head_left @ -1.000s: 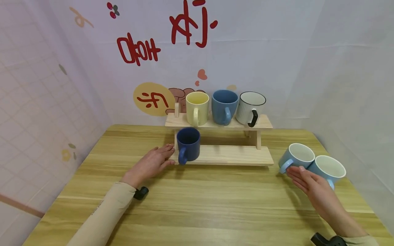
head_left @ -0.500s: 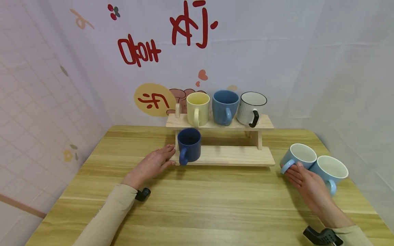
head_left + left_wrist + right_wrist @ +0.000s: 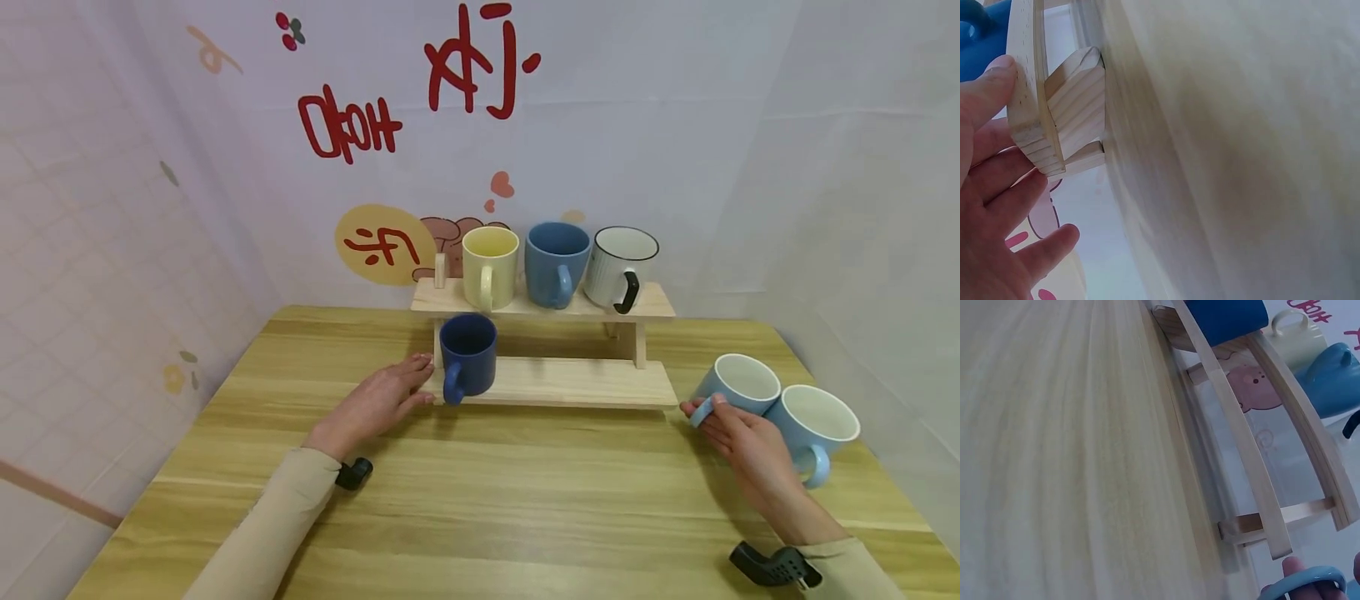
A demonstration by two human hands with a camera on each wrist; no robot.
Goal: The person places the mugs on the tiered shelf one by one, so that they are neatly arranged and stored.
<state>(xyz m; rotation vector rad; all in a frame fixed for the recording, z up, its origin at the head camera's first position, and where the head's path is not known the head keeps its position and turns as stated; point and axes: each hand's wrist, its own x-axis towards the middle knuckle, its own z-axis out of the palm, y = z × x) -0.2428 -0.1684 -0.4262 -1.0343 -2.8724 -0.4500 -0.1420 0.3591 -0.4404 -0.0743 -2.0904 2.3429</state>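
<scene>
My left hand (image 3: 371, 408) touches the left end of the two-tier wooden rack (image 3: 577, 383). In the left wrist view its thumb lies against the lower board's edge, with fairly straight fingers at the board's end. A dark blue mug (image 3: 477, 367) sits at the left of this lower board, beside the fingertips. On the right, my right hand (image 3: 756, 450) holds a light blue mug (image 3: 742, 377) by its handle (image 3: 1307, 577), thumb on top and fingers through the loop. A second light blue mug (image 3: 816, 417) stands right behind that hand.
Along the rack's upper board stand a pale yellow mug (image 3: 491, 267), a medium blue mug (image 3: 555, 262) and a white mug (image 3: 618, 267) with a black handle. A printed cloth (image 3: 675, 150) hangs behind the wooden table (image 3: 525, 500).
My right hand has moved slightly left, and its fingers have passed into the light blue mug's handle and closed on it. The left hand stays at the rack; the head view shifts slightly.
</scene>
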